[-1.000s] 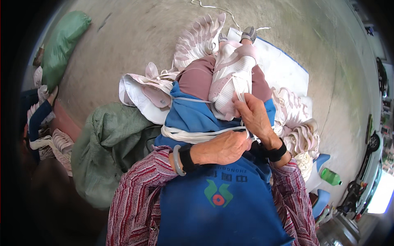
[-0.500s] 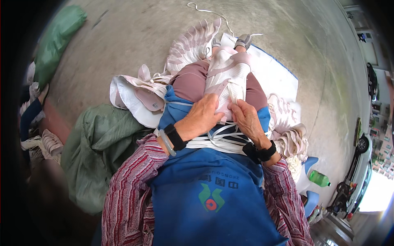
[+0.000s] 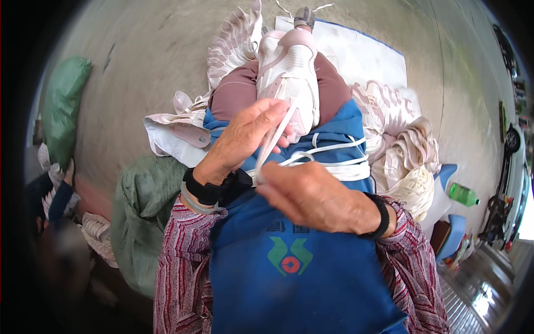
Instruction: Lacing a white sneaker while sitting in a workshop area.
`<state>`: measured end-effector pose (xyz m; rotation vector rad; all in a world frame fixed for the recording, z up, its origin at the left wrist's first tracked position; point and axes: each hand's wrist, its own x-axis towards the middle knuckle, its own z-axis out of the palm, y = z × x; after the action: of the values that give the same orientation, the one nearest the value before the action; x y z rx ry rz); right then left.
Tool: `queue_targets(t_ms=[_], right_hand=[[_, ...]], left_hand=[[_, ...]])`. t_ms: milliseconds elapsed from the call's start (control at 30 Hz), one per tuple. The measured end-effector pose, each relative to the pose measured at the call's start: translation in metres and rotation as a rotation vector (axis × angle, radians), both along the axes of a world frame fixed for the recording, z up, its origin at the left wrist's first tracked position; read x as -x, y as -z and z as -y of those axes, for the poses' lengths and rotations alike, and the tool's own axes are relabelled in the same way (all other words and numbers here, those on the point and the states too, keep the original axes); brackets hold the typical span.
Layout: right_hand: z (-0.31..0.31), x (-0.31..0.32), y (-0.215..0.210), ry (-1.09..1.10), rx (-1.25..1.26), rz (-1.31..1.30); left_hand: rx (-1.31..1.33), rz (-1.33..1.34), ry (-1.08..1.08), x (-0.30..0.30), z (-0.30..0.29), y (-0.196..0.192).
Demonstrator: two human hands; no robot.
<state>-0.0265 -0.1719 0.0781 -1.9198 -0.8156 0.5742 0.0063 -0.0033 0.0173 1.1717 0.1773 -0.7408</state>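
A white mesh shoe upper [image 3: 288,67] with pale pink overlays lies across my lap, its lace end toward me. A flat white shoelace [image 3: 273,136] runs taut from it between my two hands. My left hand [image 3: 245,133] is closed, thumb and fingers pinching the lace beside the upper's near end. Lower and nearer to me, my right hand [image 3: 314,195] grips the same lace; its fingertips are slightly blurred. Under the hands, a bundle of white laces [image 3: 339,170] rests on my blue apron [image 3: 300,295].
Fanned shoe uppers [image 3: 233,47] lie beyond my left knee, with more uppers [image 3: 389,114] at right. A green sack [image 3: 67,108] and a crumpled dark green bag [image 3: 142,200] are left. A white sheet [image 3: 364,53] covers floor ahead; a green bottle [image 3: 463,194] stands right.
My hands have moved back from the upper toward my body, drawing a length of lace out between them. My right hand has come lower and further left. The whole view has shifted slightly.
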Motion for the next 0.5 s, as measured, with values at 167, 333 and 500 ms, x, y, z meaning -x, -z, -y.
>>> queue_targets(t_ms=[167, 333, 500], right_hand=[[-0.006, 0.015, 0.002, -0.134, -0.073, 0.086], [0.042, 0.011, -0.004, 0.194, -0.078, 0.094], [0.109, 0.005, -0.008, 0.535, 0.231, -0.185]], left_hand=[[-0.027, 0.053, 0.13, 0.005, 0.011, 0.004], [0.421, -0.19, -0.374, -0.006, -0.009, 0.002], [0.754, -0.355, -0.354, -0.014, -0.035, 0.017]])
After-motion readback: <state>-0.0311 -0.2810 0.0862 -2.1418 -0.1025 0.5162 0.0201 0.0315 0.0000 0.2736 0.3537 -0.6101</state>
